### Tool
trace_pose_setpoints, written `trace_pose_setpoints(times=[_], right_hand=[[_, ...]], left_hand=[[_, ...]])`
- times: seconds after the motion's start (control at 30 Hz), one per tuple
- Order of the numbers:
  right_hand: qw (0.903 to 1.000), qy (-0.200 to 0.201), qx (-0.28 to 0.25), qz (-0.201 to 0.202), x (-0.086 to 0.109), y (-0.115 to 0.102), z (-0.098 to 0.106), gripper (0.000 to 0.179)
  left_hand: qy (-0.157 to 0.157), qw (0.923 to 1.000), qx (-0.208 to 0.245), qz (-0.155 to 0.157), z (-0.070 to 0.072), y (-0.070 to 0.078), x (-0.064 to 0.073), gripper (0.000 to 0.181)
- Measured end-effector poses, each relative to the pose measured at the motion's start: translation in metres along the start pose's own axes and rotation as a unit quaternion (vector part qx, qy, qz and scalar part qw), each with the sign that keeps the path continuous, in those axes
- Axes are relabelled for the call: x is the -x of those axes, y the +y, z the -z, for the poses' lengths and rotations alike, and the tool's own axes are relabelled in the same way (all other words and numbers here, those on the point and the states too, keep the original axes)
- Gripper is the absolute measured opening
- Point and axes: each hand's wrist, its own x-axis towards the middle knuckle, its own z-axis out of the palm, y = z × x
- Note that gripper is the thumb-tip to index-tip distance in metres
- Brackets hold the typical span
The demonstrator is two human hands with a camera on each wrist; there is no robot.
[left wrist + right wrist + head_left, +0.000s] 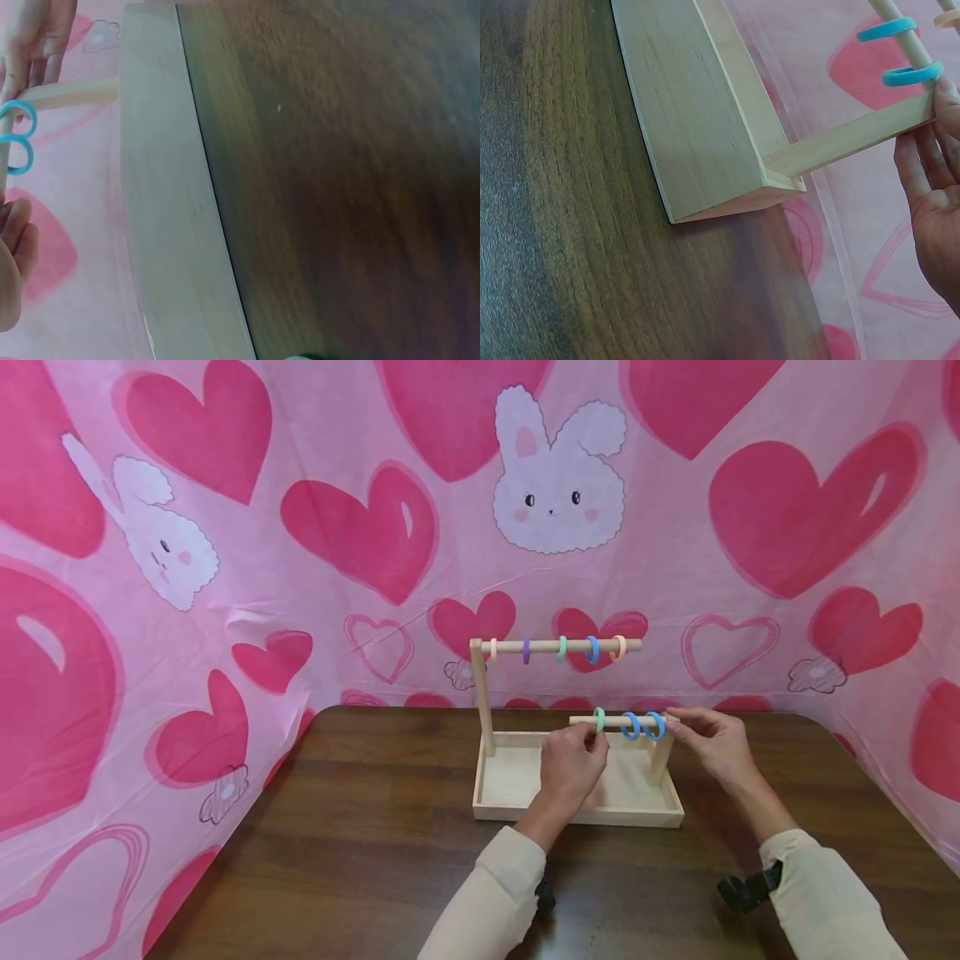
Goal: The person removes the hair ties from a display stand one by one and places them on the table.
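Fingers [598, 747] of the left hand [572, 767] pinch a green ring [599, 718] on the lower bar [613, 721]; the right hand [716, 745] grips its post [661, 762] beside two blue rings [662, 724].

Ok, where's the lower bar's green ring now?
In the head view, the green ring circles the lower bar near its left end, touching the left hand, left of two blue rings.

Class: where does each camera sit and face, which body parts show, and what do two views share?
Head: on the head, facing forward and down at the rack; left hand, right hand, sleeves.
Left wrist: on that wrist, facing tray and table; both hands show.
Right wrist: on that wrist, facing the tray's corner; right hand shows.
Both wrist views share two blue rings.
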Motion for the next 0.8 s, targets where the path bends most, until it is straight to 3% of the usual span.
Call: trace_pose_setpoints(times=[0.33, 0.8], right_hand=[[1.0, 0.0, -0.002, -0.003, 0.001, -0.001, 0.0, 0.027], [0.9999, 0.002, -0.012, 0.001, 0.001, -0.001, -0.001, 0.03]], left_hand=[[0.004, 1.0, 0.008, 0.004, 0.006, -0.007, 0.001, 0.009], [0.043, 0.9986, -0.002, -0.03, 0.017, -0.019, 0.0, 0.005]])
